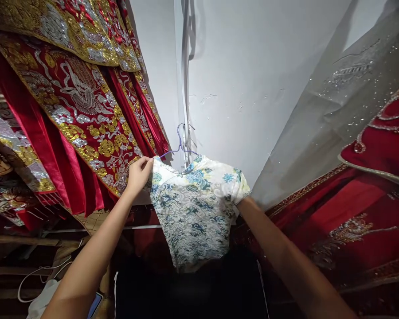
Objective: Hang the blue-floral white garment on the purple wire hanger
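A white short-sleeved shirt (194, 208) with a blue, green and yellow flower pattern hangs before me on a thin purple wire hanger (179, 149). The hanger's hook points up beside a narrow white strip on the wall. My left hand (140, 173) is closed in a pinch on the shirt's shoulder, at the left end of the hanger. On the other side, my right forearm (269, 235) goes into the opening of the right sleeve (242, 188). Cloth covers my right hand, so its fingers do not show.
Red garments with gold and silver embroidery (86, 97) hang close on the left. To the right are a sheer sequined veil (319, 102) and a red beaded garment (369, 212). A white wall (246, 66) stands behind the shirt. A white cable (28, 299) lies low at left.
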`<state>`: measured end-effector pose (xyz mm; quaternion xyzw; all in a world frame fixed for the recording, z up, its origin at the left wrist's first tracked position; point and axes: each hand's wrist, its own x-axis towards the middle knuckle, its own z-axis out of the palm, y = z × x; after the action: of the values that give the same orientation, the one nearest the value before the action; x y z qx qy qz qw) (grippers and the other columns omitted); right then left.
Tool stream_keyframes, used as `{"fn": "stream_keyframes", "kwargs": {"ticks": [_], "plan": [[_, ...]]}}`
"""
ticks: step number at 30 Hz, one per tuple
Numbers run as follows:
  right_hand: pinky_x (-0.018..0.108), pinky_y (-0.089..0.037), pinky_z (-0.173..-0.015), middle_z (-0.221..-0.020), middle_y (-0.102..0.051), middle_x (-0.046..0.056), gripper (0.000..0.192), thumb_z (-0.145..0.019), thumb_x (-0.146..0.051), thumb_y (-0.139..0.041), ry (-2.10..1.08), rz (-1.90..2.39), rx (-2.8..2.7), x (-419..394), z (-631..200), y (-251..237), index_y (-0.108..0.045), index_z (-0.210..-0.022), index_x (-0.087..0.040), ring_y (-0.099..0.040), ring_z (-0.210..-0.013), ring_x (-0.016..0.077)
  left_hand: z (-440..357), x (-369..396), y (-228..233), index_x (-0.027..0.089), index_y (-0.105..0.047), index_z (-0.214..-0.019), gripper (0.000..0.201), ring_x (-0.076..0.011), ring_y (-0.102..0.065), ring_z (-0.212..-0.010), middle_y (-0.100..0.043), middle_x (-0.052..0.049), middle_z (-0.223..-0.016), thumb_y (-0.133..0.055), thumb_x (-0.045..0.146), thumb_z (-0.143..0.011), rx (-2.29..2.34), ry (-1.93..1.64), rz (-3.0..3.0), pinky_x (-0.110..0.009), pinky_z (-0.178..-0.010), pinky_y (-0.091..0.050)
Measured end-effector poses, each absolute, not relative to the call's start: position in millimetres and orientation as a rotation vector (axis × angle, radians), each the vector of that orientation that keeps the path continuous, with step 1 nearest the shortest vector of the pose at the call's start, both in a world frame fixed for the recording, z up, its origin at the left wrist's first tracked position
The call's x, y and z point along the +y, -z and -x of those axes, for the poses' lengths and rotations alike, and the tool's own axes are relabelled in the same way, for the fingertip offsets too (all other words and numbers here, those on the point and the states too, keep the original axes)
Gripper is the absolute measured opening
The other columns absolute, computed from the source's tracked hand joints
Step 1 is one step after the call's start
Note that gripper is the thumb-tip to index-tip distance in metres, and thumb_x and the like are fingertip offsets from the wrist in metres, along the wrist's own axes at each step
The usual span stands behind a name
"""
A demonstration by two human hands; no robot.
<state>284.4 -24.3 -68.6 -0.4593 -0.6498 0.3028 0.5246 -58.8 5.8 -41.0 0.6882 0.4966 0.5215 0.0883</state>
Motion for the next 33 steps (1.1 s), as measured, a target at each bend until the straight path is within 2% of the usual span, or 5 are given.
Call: {"fn": "stream_keyframes", "kwargs": {"ticks": [6,11,18,24,33], "plan": [[0.044,-0.058,-0.086,-0.101,-0.073,0.009,0.044,-0.087,-0.06,-0.058,-1.034,0.904,-1.235,-32.7,-309.8,77.3,-0.071,-0.099,-0.02,-0.068,-0.105,0.0297,63.7,4.9,40.5,0.017,-0.067,-0.091,0.031,-0.018,-0.059,-0.076,-0.067,-0.003,-0.081,-0.047,0.04,-0.095,1.564,-1.505,-2.093,-0.028,-0.07,-0.043],[0.038,-0.056,-0.095,-0.109,-0.073,0.006,0.033,-0.077,-0.047,-0.076,-0.983,0.904,-0.838,-22.2,-306.8,49.7,-0.069,-0.099,-0.023,-0.064,-0.116,0.0253,41.7,2.5,28.2,0.019,-0.068,-0.105,0.026,-0.0233,-0.058,-0.106,-0.065,-0.009,-0.109,-0.053,0.036,-0.092,1.522,-1.85,-2.03,-0.034,-0.093,-0.043],[0.037,-0.06,-0.08,-0.094,-0.076,0.006,0.038,-0.084,-0.052,-0.068,-1.044,0.709,-1.18,-61.0,-229.2,16.3,-0.072,-0.101,-0.018,-0.071,-0.095,0.0246,6.6,6.4,15.1,0.014,-0.07,-0.095,0.045,-0.0159,-0.058,-0.064,-0.069,-0.008,-0.083,-0.055,0.055,-0.088,1.011,-1.41,-1.393,-0.028,-0.06,-0.044],[0.045,-0.05,-0.102,-0.128,-0.067,0.005,0.048,-0.085,-0.041,-0.07,-1.079,0.577,-2.295,-115.3,-232.2,25.9,-0.064,-0.131,-0.027,-0.064,-0.116,0.027,30.2,-20.9,23.1,0.014,-0.069,-0.09,0.032,-0.0102,-0.045,-0.048,-0.055,0.001,-0.057,-0.067,0.044,-0.08,0.916,-1.125,-1.275,-0.022,-0.048,-0.036],[0.048,-0.031,-0.117,-0.156,-0.038,0.006,0.061,-0.09,-0.046,-0.06,-0.568,1.132,-1.925,-55.3,-276.7,95.8,-0.045,-0.147,-0.032,-0.034,-0.143,0.029,71.2,-95.8,4.8,0.022,-0.069,-0.097,0.036,-0.0141,-0.049,-0.052,-0.058,0.0,-0.063,-0.047,0.051,-0.094,1.136,-0.614,-2.019,-0.025,-0.051,-0.039]]}}
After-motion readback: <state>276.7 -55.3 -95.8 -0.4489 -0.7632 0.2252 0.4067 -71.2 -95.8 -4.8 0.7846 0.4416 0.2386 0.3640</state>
